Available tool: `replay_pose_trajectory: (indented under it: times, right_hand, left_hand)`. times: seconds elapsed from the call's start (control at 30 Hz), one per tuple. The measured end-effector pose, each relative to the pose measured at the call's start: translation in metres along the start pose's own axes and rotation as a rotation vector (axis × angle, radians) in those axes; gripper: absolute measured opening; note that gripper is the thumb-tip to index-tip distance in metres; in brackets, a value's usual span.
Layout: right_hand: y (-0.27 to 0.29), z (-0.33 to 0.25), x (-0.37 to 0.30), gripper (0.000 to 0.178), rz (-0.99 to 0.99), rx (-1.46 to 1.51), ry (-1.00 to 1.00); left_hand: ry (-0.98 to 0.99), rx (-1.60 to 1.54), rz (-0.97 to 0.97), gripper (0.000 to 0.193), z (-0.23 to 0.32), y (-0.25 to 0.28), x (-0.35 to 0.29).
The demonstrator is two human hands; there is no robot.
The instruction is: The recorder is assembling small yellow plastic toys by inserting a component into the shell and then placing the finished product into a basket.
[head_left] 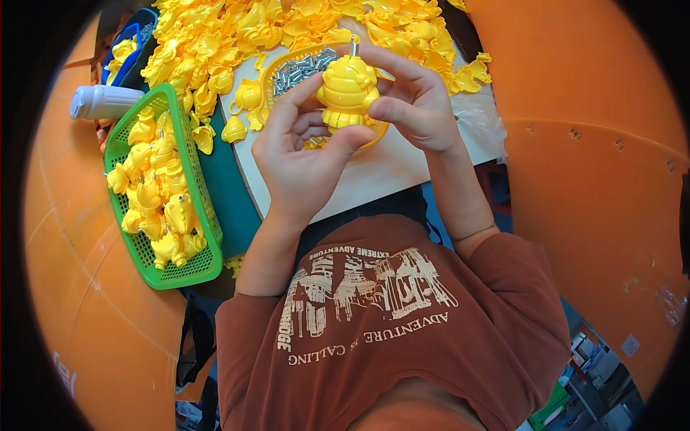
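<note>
A glossy yellow plastic toy figure is held upright between my two hands over the white board. My left hand has its fingers and thumb closed around the figure's left side and base. On the other side, my right hand grips the figure with the thumb low and the index finger up beside a metal pin that sticks out of its top. Below and behind sits a yellow basket with many small silver metal pins in it; the figure and hands hide part of it.
Loose yellow shell pieces are heaped across the far side of the white board. A green basket of yellow figures stands at left, near a white cylinder and a blue bin. Clear plastic lies at right.
</note>
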State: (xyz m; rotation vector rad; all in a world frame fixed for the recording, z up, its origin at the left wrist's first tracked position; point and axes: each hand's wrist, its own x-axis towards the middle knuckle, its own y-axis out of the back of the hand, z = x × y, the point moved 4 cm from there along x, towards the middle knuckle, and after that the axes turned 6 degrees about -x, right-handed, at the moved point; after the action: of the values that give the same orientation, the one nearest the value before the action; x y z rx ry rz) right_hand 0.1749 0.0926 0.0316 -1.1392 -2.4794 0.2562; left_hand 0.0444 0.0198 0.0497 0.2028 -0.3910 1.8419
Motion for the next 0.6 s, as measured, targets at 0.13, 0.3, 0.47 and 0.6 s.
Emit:
replay_pose_trajectory:
  times: [0.13,0.3,0.47,0.6]
  right_hand:
    - [-0.001,-0.002,0.0,0.05,-0.051,-0.209,0.043]
    - [-0.004,-0.005,0.0,0.052,-0.121,-0.322,0.054]
    - [-0.004,-0.006,0.006,0.052,-0.166,-0.353,0.011]
    - [-0.001,-0.004,0.01,0.049,-0.2,-0.426,-0.015]
  left_hand:
    - [0.28,-0.218,0.01,0.042,-0.006,0.006,0.007]
    - [0.37,-0.29,-0.061,0.037,-0.005,0.003,0.01]
    - [0.387,-0.296,-0.102,0.042,-0.013,0.005,0.01]
    - [0.345,-0.307,-0.111,0.042,-0.014,0.003,0.009]
